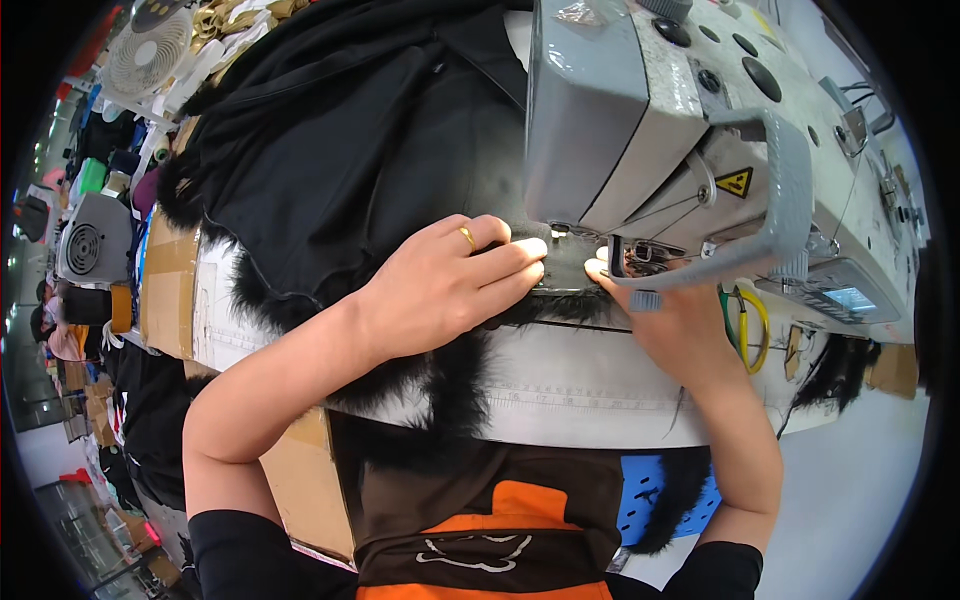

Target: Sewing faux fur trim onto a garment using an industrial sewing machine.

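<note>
A large black garment (330, 150) with fluffy black trim (455, 380) lies over the sewing table, one edge under the head of a grey-white sewing machine (660, 130). My left hand (450, 285), a gold-coloured ring on one finger, rests on this cloth left of the needle area. Its fingers stretch toward the needle and press the fabric down. Just right of the needle, my right hand (665, 315) has its fingertips close together at the fabric's edge. The machine's grey guard bar (785, 195) partly covers that hand.
Yellow-handled scissors (755, 330) lie right of my right hand. A printed ruler scale runs along the white table's front edge (570, 400). At left are cardboard (168, 290), a grey box-shaped device (95, 240) and a white fan (148, 52). A blue perforated piece (640, 495) sits below the table.
</note>
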{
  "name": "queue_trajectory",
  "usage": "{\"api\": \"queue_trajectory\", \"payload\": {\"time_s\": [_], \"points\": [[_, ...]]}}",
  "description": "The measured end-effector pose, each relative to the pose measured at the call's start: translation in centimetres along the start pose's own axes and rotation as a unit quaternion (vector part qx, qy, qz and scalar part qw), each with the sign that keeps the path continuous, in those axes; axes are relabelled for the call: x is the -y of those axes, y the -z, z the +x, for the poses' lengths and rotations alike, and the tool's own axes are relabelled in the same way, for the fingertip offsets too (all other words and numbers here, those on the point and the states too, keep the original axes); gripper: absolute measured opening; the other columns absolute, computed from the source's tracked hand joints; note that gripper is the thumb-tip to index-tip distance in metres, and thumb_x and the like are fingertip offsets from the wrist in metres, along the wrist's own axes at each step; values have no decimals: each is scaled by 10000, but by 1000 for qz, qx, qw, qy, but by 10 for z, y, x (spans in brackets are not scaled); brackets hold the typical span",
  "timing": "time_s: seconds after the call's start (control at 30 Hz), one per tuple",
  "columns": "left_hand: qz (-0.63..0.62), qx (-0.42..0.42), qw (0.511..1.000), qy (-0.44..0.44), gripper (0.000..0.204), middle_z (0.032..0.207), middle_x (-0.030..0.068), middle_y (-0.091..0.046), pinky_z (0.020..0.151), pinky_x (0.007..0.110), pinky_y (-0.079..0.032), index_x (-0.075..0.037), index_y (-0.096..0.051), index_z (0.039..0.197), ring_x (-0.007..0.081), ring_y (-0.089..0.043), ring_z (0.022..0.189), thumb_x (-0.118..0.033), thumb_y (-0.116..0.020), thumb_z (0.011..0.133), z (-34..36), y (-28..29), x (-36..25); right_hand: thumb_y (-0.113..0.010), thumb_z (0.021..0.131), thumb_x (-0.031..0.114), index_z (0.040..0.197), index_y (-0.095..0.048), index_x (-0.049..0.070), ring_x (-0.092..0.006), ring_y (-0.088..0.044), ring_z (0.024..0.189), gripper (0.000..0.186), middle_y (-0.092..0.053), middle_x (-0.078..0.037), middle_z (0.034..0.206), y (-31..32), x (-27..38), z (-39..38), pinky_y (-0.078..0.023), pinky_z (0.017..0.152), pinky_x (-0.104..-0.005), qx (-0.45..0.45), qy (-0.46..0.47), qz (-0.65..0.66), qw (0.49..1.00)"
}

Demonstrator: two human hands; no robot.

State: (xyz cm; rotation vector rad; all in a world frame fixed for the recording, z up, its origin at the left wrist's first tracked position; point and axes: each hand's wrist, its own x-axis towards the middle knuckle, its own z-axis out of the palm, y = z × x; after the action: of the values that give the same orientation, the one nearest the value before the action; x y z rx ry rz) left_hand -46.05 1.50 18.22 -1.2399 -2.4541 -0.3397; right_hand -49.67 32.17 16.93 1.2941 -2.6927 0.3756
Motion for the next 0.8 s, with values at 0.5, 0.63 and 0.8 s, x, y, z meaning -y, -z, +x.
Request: {"api": "queue_trajectory", "payload": {"time_s": [0.5, 0.63, 0.8], "points": [[-20, 27, 998, 61, 360, 1241, 20, -700, 848, 334, -528, -34, -723, 1200, 202, -626, 1050, -104, -689, 849, 2, -8, 1, -761, 817, 75, 1217, -817, 182, -379, -695, 871, 417, -725, -126, 989, -3, -7, -5, -538, 733, -500, 6, -31, -29, 999], [-19, 16, 998, 51, 349, 1220, 16, -710, 873, 329, -534, -38, -726, 1197, 194, -639, 1089, -100, -688, 856, 3, -8, 3, -739, 874, 115, 1104, -784, 167, -311, -717, 686, 241, -733, -90, 924, -4, -13, -6, -537, 530, -451, -57, 39, -72, 995], [13, -15, 999, 39, 340, 1136, 5, -693, 871, 324, -531, -45, -728, 1187, 193, -637, 1084, -111, -686, 857, 6, -11, 8, -800, 844, 141, 1092, -789, 164, -300, -725, 697, 249, -744, -46, 900, -15, -20, -7, -539, 540, -448, -77, 24, -58, 995]]}}
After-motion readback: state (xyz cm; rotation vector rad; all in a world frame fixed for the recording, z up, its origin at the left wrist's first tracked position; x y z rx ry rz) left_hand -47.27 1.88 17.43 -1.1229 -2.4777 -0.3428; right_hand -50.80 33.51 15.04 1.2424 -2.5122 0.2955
